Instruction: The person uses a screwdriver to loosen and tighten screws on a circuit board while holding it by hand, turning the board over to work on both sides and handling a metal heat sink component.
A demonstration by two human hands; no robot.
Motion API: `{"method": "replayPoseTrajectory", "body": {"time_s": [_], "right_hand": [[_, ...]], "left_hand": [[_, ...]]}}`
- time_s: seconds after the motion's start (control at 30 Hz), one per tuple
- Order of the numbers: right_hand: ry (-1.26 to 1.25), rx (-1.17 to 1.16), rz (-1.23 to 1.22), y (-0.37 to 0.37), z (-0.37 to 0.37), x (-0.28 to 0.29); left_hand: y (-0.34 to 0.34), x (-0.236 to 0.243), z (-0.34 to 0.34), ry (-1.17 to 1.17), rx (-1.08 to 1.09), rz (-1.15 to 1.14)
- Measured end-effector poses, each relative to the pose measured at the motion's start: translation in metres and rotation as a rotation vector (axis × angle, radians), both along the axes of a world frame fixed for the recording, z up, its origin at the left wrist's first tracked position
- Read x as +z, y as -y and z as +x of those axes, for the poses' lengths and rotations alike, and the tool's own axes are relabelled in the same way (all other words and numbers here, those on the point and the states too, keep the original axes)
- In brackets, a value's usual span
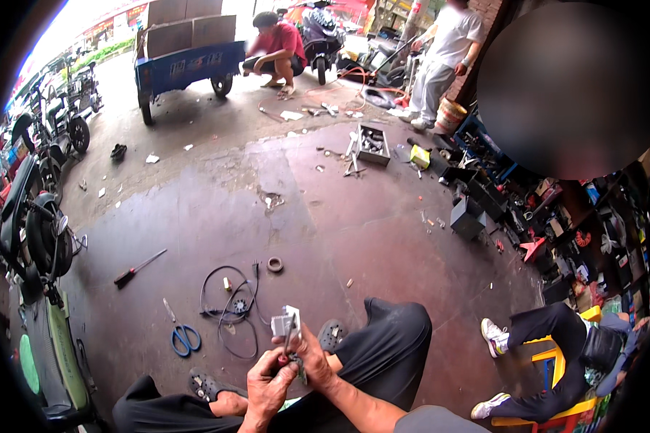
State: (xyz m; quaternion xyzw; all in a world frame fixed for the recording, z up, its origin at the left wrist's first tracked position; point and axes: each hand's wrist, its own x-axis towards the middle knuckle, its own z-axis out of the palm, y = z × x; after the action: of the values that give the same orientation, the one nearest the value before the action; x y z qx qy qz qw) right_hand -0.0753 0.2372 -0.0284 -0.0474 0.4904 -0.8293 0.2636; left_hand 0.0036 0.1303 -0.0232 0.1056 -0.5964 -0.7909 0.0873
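Note:
Just above my lap, my right hand (314, 364) is closed on a small boxy white-and-grey part (284, 322), which sticks up past the fingers. Close against it, my left hand (269, 382) pinches something slim with a reddish bit; the fingers hide most of it. Beyond my hands, a coiled black power cord (256, 289) with a plug lies on the floor. Left of it are scissors (185, 340) with blue handles and a screwdriver (128, 276) with a dark handle. A brown tape roll (274, 265) lies beyond the cord.
A person sits on a yellow stool (552, 361) at right. Cluttered shelves (599, 238) line that side. Farther off are a metal tool box (373, 144), a blue cart (191, 66), a crouching person (285, 47) and a standing person (448, 50). Scooters (47, 245) stand at left.

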Motion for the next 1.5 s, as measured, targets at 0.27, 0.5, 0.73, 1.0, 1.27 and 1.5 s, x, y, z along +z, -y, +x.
{"method": "replayPoseTrajectory", "body": {"time_s": [0.27,0.5,0.73,1.0,1.27,1.5], "right_hand": [[0.397,-0.068,-0.498,-0.019,-0.018,-0.023],[0.394,-0.017,-0.542,-0.015,-0.023,0.0],[0.411,0.033,-0.578,-0.017,-0.023,-0.012],[0.369,0.109,-0.548,-0.013,-0.02,-0.008],[0.358,0.174,-0.549,-0.01,-0.018,-0.004],[0.291,0.214,-0.441,-0.01,-0.014,-0.008]], "left_hand": [[0.034,0.019,0.041,0.204,0.047,-0.142],[0.056,0.037,0.064,0.095,-0.092,-0.542],[0.057,0.055,0.066,0.04,-0.028,-0.473],[0.066,0.059,0.061,0.026,-0.131,-0.453],[0.07,0.059,0.055,-0.011,-0.176,-0.506],[0.058,0.056,0.046,-0.107,-0.224,-0.605]]}}
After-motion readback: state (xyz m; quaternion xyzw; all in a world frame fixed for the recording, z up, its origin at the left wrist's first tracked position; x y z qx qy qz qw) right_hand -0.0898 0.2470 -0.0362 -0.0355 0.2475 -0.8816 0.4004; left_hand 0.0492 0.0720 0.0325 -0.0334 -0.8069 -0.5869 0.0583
